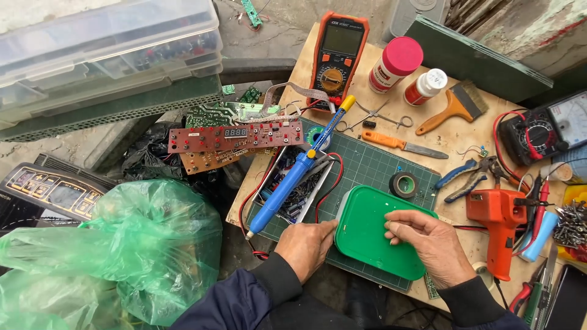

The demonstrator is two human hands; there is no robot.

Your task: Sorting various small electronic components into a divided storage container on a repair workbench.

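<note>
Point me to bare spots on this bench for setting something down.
Best patch: the cutting mat between the blue desoldering pump, orange knife and tape roll. Also bare wood between knife, brush and pliers. Crowded: right edge by the orange gun. Both hands, left hand and right hand, are on the green lid.
</note>
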